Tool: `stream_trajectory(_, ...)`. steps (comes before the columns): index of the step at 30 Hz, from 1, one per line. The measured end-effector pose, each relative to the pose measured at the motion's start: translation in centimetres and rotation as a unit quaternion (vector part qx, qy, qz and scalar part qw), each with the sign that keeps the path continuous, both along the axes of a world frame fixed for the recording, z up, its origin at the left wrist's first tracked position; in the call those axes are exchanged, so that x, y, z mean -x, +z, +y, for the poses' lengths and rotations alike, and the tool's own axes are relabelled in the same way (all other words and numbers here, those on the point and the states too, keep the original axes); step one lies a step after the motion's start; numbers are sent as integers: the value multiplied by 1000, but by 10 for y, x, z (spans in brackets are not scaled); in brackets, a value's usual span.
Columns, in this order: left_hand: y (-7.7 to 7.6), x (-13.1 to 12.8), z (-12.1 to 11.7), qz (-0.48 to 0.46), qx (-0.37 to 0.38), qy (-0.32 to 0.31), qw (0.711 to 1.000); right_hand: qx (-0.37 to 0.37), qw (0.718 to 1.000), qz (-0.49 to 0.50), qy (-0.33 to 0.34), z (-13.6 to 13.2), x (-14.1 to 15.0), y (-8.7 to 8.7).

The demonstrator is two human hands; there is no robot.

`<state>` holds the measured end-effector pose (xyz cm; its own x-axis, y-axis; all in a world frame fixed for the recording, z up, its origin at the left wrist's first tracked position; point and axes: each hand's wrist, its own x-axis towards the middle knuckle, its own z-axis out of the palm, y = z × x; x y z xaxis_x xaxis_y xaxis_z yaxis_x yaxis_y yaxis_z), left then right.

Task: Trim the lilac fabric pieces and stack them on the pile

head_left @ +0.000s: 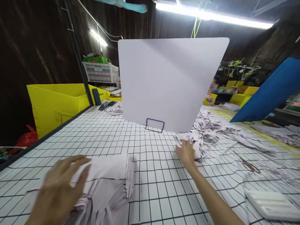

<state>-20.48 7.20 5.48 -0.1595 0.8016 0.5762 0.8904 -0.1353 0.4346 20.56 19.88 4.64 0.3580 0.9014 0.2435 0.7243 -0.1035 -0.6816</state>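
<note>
My left hand (61, 184), a little blurred, hovers at the left edge of a stack of pale fabric pieces (110, 167), its thumb and fingers apart and nothing visible between them. The stack lies on the grid-patterned table cover (152, 175), with folded layers on its right side and loose ends in front. Further right, my right hand (187, 154) reaches to the near end of a heap of pale fabric pieces (199, 137). Its fingers are bent against a piece of fabric there; the fingertips are partly hidden.
A large white board (168, 84) stands beyond my hands in a black wire stand (154, 125). A blue board (267, 90) leans at the right. Scissors (250, 165) and a white padded item (274, 204) lie right of my arm. A yellow bin (56, 100) borders the left edge.
</note>
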Motion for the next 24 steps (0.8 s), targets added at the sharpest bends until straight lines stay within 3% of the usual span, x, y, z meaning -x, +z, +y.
stream_trajectory(3, 7, -87, -6, -49, 2, -89, 995, 11, 998, 19, -60, 3, -52, -1)
stream_trajectory(6, 6, -158, -2, -73, 31, -190, 979, 0, 997, 55, -47, -19, -83, -1)
stream_trajectory(10, 3, -223, 6, -101, 156, -338, 923, -30, 992, 123, 14, -65, -109, 10)
stream_trajectory(13, 3, -263, 15, -143, 224, -402, 876, -62, 969, 230, 62, -91, -118, 26)
stream_trajectory(16, 0, -300, 27, -176, 217, -429, 859, -64, 933, 335, 117, -110, -115, 49)
stream_trajectory(19, -1, -325, 34, -199, 175, -467, 843, -2, 904, 340, 260, -132, -104, 71)
stream_trajectory(21, 1, -328, 31, -206, 164, -481, 836, 30, 879, 311, 360, -151, -97, 82)
stream_trajectory(24, 8, -310, 14, -224, 142, -447, 854, 66, 850, 280, 441, -180, -89, 87)
